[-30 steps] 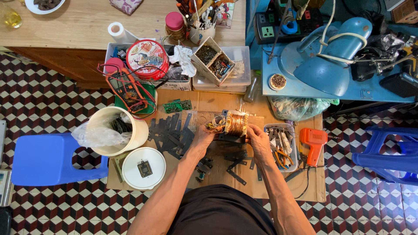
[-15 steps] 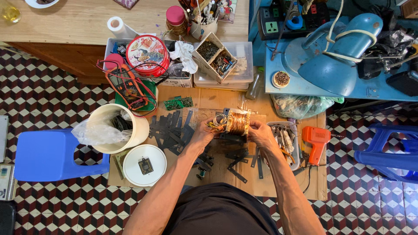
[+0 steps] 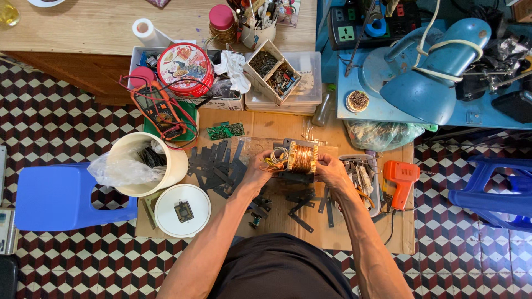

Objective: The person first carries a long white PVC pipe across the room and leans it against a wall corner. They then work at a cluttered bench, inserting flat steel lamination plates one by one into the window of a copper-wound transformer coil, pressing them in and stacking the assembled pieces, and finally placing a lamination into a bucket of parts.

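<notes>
Left hand (image 3: 257, 173) and right hand (image 3: 331, 170), fingers curled, grip opposite ends of a copper-wound transformer coil with grey steel core (image 3: 299, 159), held above a brown cardboard sheet (image 3: 363, 235). Dark steel lamination strips (image 3: 219, 166) crowd the left; a grey tool tray (image 3: 368, 194) borders the right; chequered tile floor (image 3: 61, 122) surrounds.

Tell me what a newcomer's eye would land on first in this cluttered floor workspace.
First, the copper-wound coil at the centre, gripped between the left hand and right hand above the cardboard sheet. Next, the big blue lamp at upper right and the red round tin on the plastic boxes at upper left. Dark metal strips lie scattered left of the hands, beside a white bucket.
</notes>
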Tool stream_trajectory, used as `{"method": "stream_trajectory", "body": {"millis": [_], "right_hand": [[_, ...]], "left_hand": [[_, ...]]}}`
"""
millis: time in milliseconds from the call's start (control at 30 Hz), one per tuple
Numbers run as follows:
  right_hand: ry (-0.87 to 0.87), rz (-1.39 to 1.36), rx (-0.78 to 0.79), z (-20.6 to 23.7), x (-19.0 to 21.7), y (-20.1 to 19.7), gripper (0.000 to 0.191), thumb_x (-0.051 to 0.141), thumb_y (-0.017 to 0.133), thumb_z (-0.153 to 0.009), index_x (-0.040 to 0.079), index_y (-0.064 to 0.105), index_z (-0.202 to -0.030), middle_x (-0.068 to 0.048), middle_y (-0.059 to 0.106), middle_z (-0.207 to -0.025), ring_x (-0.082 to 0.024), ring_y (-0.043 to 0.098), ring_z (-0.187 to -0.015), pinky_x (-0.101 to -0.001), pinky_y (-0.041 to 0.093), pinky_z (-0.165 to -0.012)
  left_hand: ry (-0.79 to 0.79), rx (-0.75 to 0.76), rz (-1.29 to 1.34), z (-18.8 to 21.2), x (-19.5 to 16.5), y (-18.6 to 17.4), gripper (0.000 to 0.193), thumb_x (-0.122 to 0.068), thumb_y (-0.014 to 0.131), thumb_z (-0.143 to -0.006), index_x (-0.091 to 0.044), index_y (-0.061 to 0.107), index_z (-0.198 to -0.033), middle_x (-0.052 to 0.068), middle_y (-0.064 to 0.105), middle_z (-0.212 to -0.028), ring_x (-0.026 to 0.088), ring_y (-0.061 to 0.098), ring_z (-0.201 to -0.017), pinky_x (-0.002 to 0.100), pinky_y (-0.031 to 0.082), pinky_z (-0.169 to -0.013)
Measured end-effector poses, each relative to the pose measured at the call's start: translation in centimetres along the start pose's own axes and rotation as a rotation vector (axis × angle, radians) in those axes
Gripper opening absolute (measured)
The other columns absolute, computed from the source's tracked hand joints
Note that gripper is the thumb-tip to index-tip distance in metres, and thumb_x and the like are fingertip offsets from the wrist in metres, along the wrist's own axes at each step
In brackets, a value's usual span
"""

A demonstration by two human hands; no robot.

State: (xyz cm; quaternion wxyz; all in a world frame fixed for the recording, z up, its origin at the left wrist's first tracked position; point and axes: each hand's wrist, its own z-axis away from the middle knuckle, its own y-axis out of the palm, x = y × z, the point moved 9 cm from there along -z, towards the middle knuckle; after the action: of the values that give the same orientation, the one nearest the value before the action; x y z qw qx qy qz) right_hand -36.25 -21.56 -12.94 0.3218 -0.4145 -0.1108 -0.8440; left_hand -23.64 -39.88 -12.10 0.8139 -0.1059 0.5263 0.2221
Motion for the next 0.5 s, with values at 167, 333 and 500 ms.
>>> {"method": "stream_trajectory", "body": {"millis": [167, 333, 500], "right_hand": [[-0.039, -0.336, 0.002, 1.3, -0.9, -0.2, 0.033, 0.026, 0.070, -0.096, 0.001, 0.071, -0.117, -0.001, 0.071, -0.092, -0.007, 0.063, -0.074, -0.0224, 0.052, -0.069], [-0.183, -0.326, -0.141, 3.4, -0.8, -0.8, 0.034, 0.016, 0.070, -0.098, -0.005, 0.070, -0.125, -0.005, 0.073, -0.102, -0.009, 0.064, -0.080, -0.0240, 0.053, -0.074], [-0.414, -0.177, -0.179, 7.6, 1.0, 0.7, 0.035, 0.011, 0.061, -0.104, -0.004, 0.067, -0.135, -0.009, 0.073, -0.120, -0.011, 0.066, -0.098, -0.0243, 0.055, -0.089]], "left_hand": [[0.052, -0.025, -0.109, -0.2, -0.1, -0.1, 0.026, -0.008, 0.076, -0.089, -0.006, 0.076, -0.115, 0.004, 0.076, -0.102, 0.011, 0.063, -0.090, 0.027, 0.050, -0.079], [0.050, -0.011, 0.631, 0.1, 1.0, 1.5, 0.028, -0.010, 0.065, -0.087, -0.011, 0.076, -0.113, 0.003, 0.079, -0.099, 0.017, 0.070, -0.090, 0.031, 0.056, -0.080], [0.283, -0.343, -0.476, 4.6, 0.3, 0.3, 0.020, -0.021, 0.065, -0.096, -0.001, 0.070, -0.098, 0.021, 0.069, -0.080, 0.038, 0.068, -0.073, 0.044, 0.052, -0.063]]}}
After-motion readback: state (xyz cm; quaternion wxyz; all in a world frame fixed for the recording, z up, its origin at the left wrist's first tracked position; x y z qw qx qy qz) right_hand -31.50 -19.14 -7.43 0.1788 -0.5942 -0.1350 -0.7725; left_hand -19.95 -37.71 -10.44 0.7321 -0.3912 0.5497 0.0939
